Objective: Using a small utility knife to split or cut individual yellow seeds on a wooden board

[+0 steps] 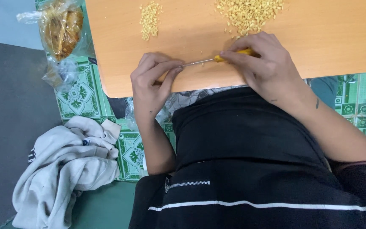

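The right hand (267, 63) grips a yellow-handled knife (217, 59) on the wooden tabletop (339, 38); the left hand (151, 82) fingers (170, 68) press its blade, near two piles of yellow bits (250, 12).

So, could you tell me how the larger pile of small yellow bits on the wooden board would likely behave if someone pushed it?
The larger pile is loose, separate grains, so a push would probably spread it rather than move it whole. The bits look tiny and likely light; strays already lie at its edge. On the smooth wooden board they may slide or skitter easily.

Left hand (153, 82) curled, fingers (170, 68) pinched; right hand (265, 63) closed, knuckles up.
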